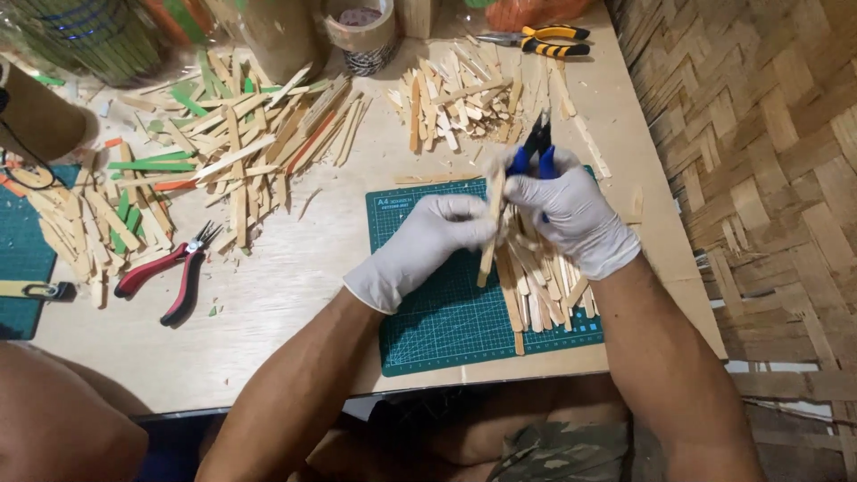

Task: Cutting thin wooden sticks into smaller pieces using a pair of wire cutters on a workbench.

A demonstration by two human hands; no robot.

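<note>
A pale wooden counter (295, 268) is carrying a green cutting mat (446, 312) with a stick pile (540, 286) lying on it, red-handled pliers (170, 272) lying at left, loose wooden sticks (241, 152) spreading beyond them, a cut-offs heap (464, 103) sitting near yellow-handled pliers (540, 40).

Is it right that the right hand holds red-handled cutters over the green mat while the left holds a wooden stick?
Not quite: the head view shows the cutters in the right hand have blue handles. The left hand does hold a stick over the green mat.
</note>
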